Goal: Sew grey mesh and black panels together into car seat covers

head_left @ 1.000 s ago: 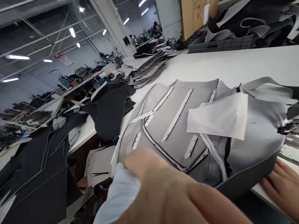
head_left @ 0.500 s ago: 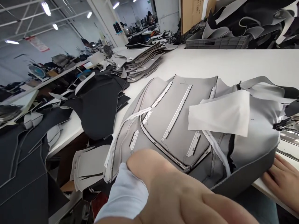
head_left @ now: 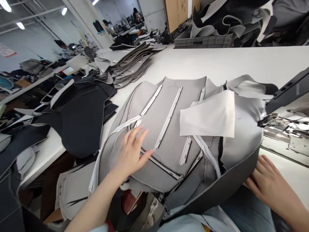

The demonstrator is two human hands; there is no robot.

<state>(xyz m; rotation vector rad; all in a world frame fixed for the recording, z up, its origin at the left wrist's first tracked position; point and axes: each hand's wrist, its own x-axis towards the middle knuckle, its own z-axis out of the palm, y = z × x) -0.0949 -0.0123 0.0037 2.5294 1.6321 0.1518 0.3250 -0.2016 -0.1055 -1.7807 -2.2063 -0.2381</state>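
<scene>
Left hand now spread over the gray cover

Half a second ago the left hand loomed large at the near side; now I see it whole, fingers fanned over the left part of the gray cover. Whether it presses down, I can't tell. The right hand keeps to its place at the cover's lower right hem, fingertips partly hidden, so I can't say if they pinch.

More of the sewing machine shows now, hard against the cover's right end. A loose white piece lies across the seams between the hands. Gray panels are stacked toward the far left of the white table; a crate sits at its far edge. The cover droops over the near edge, below both hands.
</scene>
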